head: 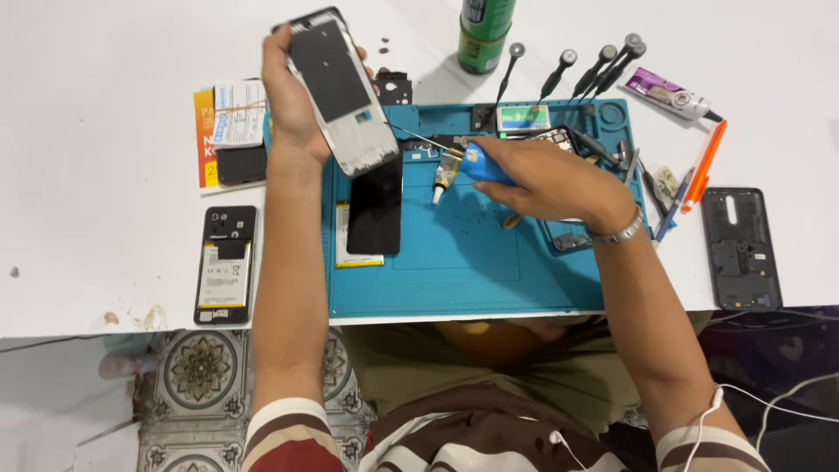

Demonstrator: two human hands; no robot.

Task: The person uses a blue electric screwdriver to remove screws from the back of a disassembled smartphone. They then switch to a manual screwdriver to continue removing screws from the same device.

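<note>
On the near half of the blue work mat (463, 271), a black screen panel (376, 205) lies flat. Farther on, the right hand (551, 179) grips a blue-handled tool (481, 164), and the left hand (293, 100) clasps a phone frame (339, 87) above the mat's far corner.

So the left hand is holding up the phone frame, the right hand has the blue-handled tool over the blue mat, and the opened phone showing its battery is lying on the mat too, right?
Not quite. In the head view the opened phone with its battery lies on the white table, left of the blue mat, not on it. The rest holds: the left hand holds up the phone frame, and the right hand grips the blue-handled tool over the mat.
</note>
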